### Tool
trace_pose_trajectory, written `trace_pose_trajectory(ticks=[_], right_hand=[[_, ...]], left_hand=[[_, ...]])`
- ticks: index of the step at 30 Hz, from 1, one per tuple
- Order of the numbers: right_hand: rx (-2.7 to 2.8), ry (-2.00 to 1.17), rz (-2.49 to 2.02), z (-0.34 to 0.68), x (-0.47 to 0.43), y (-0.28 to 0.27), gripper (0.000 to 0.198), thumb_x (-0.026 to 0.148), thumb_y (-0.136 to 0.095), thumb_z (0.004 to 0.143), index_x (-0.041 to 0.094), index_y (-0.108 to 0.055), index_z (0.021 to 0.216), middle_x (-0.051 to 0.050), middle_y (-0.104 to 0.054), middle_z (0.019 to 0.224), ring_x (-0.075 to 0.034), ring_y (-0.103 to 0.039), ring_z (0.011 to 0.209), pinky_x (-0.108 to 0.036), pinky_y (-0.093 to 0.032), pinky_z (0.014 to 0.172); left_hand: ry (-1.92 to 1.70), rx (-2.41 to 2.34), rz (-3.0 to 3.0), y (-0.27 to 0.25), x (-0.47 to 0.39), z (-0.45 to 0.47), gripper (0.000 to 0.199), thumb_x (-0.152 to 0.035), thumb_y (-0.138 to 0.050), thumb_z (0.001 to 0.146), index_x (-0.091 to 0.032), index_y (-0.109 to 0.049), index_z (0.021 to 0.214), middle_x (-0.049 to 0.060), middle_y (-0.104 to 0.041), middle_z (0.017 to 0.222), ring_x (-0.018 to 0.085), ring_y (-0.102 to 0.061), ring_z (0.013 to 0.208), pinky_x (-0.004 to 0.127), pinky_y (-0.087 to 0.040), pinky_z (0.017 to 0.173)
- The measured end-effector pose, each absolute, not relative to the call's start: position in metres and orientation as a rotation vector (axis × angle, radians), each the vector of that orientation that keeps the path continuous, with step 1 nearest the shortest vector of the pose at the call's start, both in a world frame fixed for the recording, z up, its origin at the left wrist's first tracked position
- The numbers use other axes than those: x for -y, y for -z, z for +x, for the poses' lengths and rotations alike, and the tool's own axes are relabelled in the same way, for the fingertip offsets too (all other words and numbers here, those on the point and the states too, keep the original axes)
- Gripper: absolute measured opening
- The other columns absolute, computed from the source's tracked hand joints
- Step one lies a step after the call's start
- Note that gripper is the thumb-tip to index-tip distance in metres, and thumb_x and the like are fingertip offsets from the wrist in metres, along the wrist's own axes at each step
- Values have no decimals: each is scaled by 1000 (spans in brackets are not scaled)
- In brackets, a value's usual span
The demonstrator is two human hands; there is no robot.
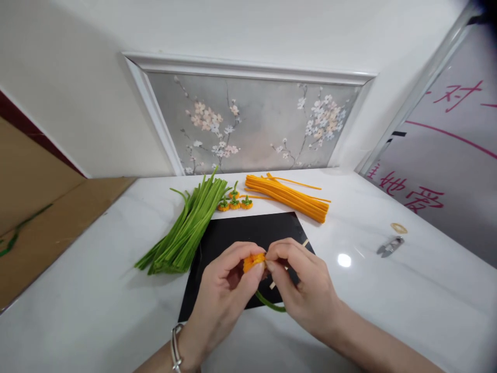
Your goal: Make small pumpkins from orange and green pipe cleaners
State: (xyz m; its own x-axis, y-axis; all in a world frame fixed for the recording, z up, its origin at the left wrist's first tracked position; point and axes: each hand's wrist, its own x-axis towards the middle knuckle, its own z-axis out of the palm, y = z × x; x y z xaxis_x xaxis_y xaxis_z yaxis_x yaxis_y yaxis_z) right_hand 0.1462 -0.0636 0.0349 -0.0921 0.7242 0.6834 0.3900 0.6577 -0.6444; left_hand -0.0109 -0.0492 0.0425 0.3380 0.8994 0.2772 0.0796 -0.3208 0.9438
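Between the thumb and fingers of my left hand is a small coiled piece of orange pipe cleaner. My right hand pinches at the right side of that piece, its thumb and forefinger pressed together; what lies right at the fingertips is too small to make out. Below the hands curves a green pipe cleaner, partly hidden by my right hand. Both hands are above a black mat. A thin pale stick lies on it, mostly covered by my right hand.
A bundle of green pipe cleaners lies left of the mat, a bundle of orange pipe cleaners behind it. Several small orange-and-green pieces stand between them. Thread snips and a rubber band lie at right on the white table.
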Motion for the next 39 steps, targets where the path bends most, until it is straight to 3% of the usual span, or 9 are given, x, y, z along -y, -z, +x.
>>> trace_pose_trajectory(ticks=[3, 6, 13, 18, 26, 28, 31, 39], right_hand=[[1697, -397, -935, 148, 61, -34, 14, 9, -47, 89, 21, -55, 86, -2, -60, 81, -12, -59, 70, -23, -52, 61], [1720, -405, -943, 154, 58, -34, 14, 11, -47, 90, 21, -57, 91, -3, -61, 86, -14, -60, 77, -25, -52, 65], [1685, -535, -905, 164, 57, -35, 23, 12, -44, 93, 23, -57, 108, -4, -59, 92, -12, -62, 72, -26, -54, 67], [1634, -793, -924, 159, 58, -37, 24, 20, -60, 86, 25, -60, 110, -4, -59, 98, -13, -62, 77, -22, -56, 62], [1434, -1106, -1026, 159, 57, -42, 19, 33, -64, 84, 20, -60, 97, -2, -65, 81, -14, -64, 68, -25, -58, 58], [1397, -1096, -1010, 160, 56, -40, 21, 33, -65, 83, 20, -59, 99, -2, -65, 83, -14, -64, 68, -25, -58, 58], [1406, -1051, -975, 159, 55, -38, 25, 31, -66, 83, 21, -60, 105, -2, -65, 87, -13, -65, 71, -25, -60, 62], [1491, -1008, -977, 159, 51, -37, 24, 30, -65, 82, 22, -67, 104, -2, -61, 87, -12, -63, 68, -25, -61, 60]], left_hand=[[-1142, -899, 1746, -39, 48, -13, 13, -21, -60, 87, -25, -67, 97, 2, -61, 100, 14, -60, 85, 21, -52, 73], [-1177, -869, 1754, -36, 45, -16, 31, -19, -68, 81, -29, -66, 110, 3, -61, 108, 16, -61, 95, 22, -53, 80], [-1185, -956, 1650, -32, 42, -14, 46, -21, -74, 75, -30, -63, 118, 2, -65, 110, 17, -64, 94, 26, -56, 81], [-1170, -955, 1571, -32, 43, -12, 29, -22, -72, 76, -26, -64, 104, 0, -68, 96, 16, -67, 86, 25, -57, 76], [-1214, -898, 1652, -33, 42, -12, 41, -23, -71, 77, -26, -61, 117, 7, -59, 124, 22, -58, 111, 35, -49, 96], [-1298, -1039, 1711, -35, 43, -13, 38, -22, -71, 77, -26, -62, 113, 6, -61, 118, 20, -60, 103, 33, -49, 94], [-1221, -1066, 1631, -41, 44, -12, 22, -25, -67, 81, -23, -64, 103, 2, -67, 95, 15, -62, 80, 26, -53, 75], [-1034, -903, 1270, -46, 43, -8, 13, -26, -64, 84, -18, -70, 92, 3, -71, 88, 14, -63, 80, 25, -51, 76]])
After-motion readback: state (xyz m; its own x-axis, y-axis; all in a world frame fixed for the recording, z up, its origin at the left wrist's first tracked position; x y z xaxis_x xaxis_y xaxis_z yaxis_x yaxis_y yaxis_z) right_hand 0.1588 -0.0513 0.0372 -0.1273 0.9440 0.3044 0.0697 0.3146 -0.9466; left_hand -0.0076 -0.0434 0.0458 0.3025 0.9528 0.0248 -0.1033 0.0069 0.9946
